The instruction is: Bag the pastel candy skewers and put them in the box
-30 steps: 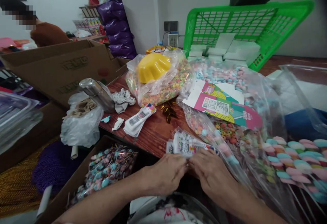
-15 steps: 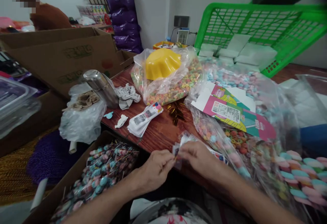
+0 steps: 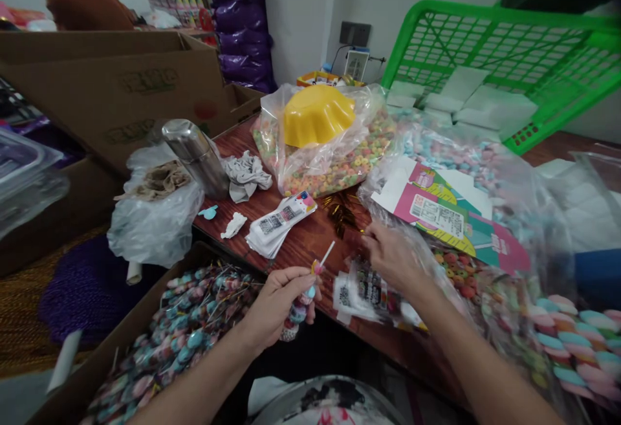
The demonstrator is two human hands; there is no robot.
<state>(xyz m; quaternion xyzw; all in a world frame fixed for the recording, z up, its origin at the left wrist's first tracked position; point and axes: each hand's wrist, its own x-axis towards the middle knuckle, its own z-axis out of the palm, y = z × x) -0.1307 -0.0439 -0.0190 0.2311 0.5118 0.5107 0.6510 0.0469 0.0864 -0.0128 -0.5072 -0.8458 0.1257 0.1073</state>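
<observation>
My left hand [image 3: 284, 295] is closed around a marshmallow skewer [image 3: 309, 292], gripped near its top. Its white stick points up and to the right, and coloured pieces hang below my fingers. My right hand [image 3: 391, 253] is over the table, its fingertips pinched together by a pile of gold twist ties [image 3: 341, 215]. A small gold bit shows at those fingertips. Below that hand lie clear packets with printed labels [image 3: 366, 292], partly blurred. A stack of white printed cards [image 3: 281, 223] rests left of the ties.
An open carton [image 3: 155, 354] full of wrapped candy sticks stands at lower left. Bags of ring candy [image 3: 334, 169] with a yellow bowl [image 3: 317, 114] lie behind. At right are marshmallow bags, a printed box [image 3: 449, 215] and a green basket [image 3: 412, 37]. A steel flask [image 3: 194, 156] stands left.
My hands were together at the table edge and have parted. The left now shows the marshmallow skewer, stick upward; the right has moved up and right to the gold ties. The view has shifted slightly.
</observation>
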